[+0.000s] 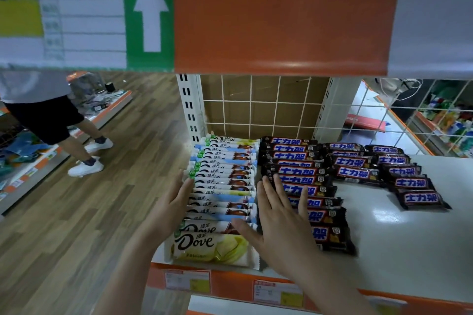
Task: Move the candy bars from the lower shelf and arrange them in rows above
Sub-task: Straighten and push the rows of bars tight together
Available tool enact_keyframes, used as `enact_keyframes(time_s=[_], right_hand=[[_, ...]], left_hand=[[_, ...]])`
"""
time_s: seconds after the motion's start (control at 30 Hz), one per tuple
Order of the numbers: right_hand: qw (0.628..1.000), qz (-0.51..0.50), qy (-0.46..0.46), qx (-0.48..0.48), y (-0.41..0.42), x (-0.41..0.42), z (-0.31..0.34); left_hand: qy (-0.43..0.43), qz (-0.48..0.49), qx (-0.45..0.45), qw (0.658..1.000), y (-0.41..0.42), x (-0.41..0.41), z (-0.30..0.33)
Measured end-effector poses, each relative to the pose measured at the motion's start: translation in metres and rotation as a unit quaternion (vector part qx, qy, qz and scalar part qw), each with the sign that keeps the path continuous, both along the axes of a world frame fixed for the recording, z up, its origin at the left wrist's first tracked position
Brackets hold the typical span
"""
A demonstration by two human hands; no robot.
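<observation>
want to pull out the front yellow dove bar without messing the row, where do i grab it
Pinch the yellow Dove bar by its right crimped end, coming from the front edge. It lies flat and frontmost, and that end overhangs the shelf free of neighbours.

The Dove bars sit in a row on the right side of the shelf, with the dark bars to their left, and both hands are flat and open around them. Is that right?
Not quite: the sides are swapped. The head view shows the Dove bars on the left of the shelf, with the dark bars to their right. The rest holds: the left hand and right hand are flat and open.
</observation>
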State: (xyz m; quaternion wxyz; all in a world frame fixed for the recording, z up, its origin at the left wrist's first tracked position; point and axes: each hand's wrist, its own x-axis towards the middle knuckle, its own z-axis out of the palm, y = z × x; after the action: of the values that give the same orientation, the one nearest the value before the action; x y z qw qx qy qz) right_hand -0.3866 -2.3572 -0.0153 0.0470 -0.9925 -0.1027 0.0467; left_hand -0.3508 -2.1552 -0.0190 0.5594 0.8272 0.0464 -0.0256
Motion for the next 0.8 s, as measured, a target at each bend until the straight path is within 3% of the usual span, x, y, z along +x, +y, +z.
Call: enact_keyframes(time_s=[0.3,0.8], right_hand=[[1.000,0.015,0.018,-0.001,0.002,0.030,0.009],[1.000,0.020,0.005,0.010,0.004,0.027,0.006]], left_hand=[[0.013,0.004,-0.052,0.999,-0.006,0.031,0.008],[0.048,-0.041,-0.008,0.998,-0.004,0.030,0.009]])
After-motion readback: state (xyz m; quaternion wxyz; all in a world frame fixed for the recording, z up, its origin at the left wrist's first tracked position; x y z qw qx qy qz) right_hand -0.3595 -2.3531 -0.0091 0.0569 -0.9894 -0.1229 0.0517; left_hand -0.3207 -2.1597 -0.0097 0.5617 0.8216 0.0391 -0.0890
